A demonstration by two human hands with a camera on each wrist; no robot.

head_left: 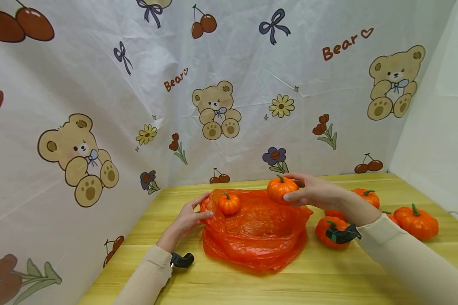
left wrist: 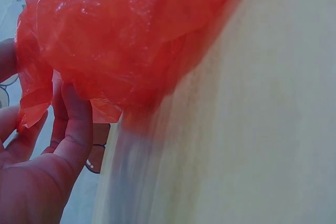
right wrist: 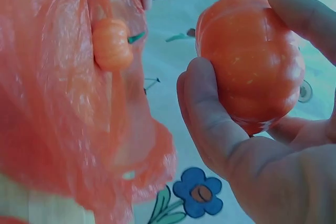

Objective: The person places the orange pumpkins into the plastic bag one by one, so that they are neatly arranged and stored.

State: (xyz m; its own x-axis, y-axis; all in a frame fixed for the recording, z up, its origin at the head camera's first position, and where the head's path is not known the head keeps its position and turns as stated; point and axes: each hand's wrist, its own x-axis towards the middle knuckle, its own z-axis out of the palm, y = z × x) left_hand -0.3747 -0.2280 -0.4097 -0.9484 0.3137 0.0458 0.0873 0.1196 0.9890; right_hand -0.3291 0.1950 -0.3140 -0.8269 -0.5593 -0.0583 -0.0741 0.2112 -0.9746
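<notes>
The right hand [head_left: 314, 190] has its fingers round a pumpkin [head_left: 279, 191]. The left hand [head_left: 188, 219] pinches the bag [head_left: 252, 250] at its left edge.

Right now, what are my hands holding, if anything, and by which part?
Your right hand holds a pumpkin by its rounded sides, not its stem. Your left hand holds the red bag by its left edge.
</notes>
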